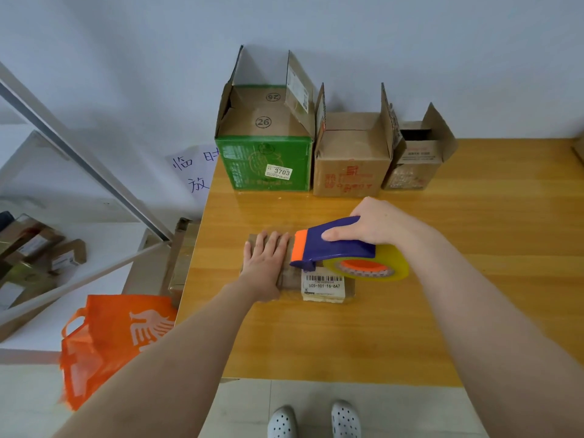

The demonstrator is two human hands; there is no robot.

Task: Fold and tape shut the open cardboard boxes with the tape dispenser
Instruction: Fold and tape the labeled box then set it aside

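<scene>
Cardboard box [328, 287], small and flat, lies mid-desk [442, 311] under the left hand [268, 260], fingers straight, pressing. Right hand [376, 224] grips the purple tape dispenser [335, 248] over it. Three open boxes [350, 165] stand behind.

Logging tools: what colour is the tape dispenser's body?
The tape dispenser is purple-blue with an orange front; head view.

The table [474, 311] top is wood-grain, glossy and smooth. The tape dispenser [328, 248] is smooth moulded plastic; its tape roll [395, 263] is glossy translucent film. The flat parcel box [295, 281] is matt brown cardboard with a paper label [324, 281]. The green box [265, 165] is printed cardboard. The orange bag [110, 336] looks matt, probably non-woven cloth.
</scene>
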